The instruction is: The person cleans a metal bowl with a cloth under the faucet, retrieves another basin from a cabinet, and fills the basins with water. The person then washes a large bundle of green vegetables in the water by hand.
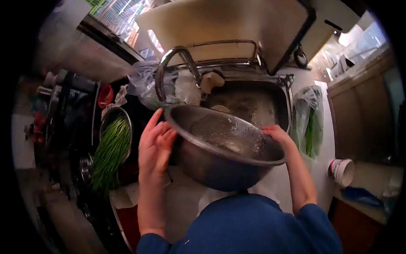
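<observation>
A large metal basin [228,169] is lifted in front of my body, tilted, with some water inside. My left hand [156,142] is at its left rim, fingers partly curled against the outside and the index finger stretched upward. On the far right side, my right hand [275,133] grips the rim, its thumb and fingers around the edge. Behind the basin is a sink [289,108] with cloudy water in it. A curved faucet [160,82] rises at the sink's left.
To the left, long green stalks [111,152] fill a metal bowl [130,127]. Plastic bags [146,82] lie by the faucet. On the right are a clear bag of greens [308,122] and a white tub [341,172]. A large board [220,23] stands behind the sink.
</observation>
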The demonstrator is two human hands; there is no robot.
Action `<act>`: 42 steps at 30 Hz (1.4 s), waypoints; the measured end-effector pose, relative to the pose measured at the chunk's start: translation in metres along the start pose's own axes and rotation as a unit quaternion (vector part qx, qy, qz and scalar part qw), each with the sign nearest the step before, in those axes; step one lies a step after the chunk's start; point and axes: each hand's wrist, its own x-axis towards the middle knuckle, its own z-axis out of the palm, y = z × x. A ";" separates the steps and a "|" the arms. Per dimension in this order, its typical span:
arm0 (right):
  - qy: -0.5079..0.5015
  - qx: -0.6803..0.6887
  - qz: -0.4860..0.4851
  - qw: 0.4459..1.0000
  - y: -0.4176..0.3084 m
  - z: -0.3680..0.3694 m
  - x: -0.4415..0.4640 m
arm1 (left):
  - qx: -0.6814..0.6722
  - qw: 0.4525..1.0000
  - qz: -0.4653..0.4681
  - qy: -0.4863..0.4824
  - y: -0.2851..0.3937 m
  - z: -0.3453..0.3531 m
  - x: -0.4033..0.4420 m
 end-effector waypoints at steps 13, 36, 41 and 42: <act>-0.130 0.150 -0.005 0.980 0.011 -0.007 -0.039 | -0.079 0.978 -0.058 -0.186 -0.022 0.169 0.078; 0.126 -0.217 -0.236 0.939 -0.089 0.116 -0.005 | 0.021 0.983 0.039 0.177 0.013 -0.168 -0.089; 0.078 -0.246 -0.277 0.926 -0.128 0.137 0.036 | 0.049 0.962 0.109 0.246 -0.017 -0.248 -0.080; 0.080 -0.273 -0.280 0.917 -0.137 0.135 0.052 | 0.043 0.957 0.130 0.257 -0.023 -0.264 -0.077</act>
